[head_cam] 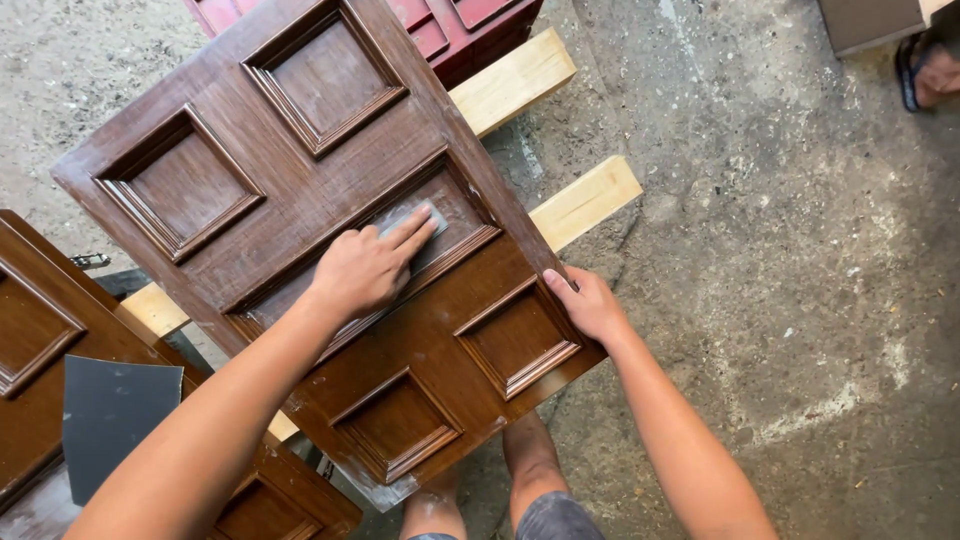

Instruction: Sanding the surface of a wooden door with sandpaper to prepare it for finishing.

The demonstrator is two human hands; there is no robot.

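Observation:
A dark brown wooden door panel with several recessed squares and a long recessed rectangle lies tilted across two pale timber beams. My left hand presses a small grey piece of sandpaper into the long recess, fingers flat over it. My right hand rests on the panel's right edge beside a recessed square, fingers curled against the wood. Pale dust streaks the sanded recess.
Two pale timber beams stick out at the upper right. Another brown panel lies at the left with a dark grey sandpaper sheet on it. A red panel is at the top. A person's sandalled foot shows at the top right on the concrete floor.

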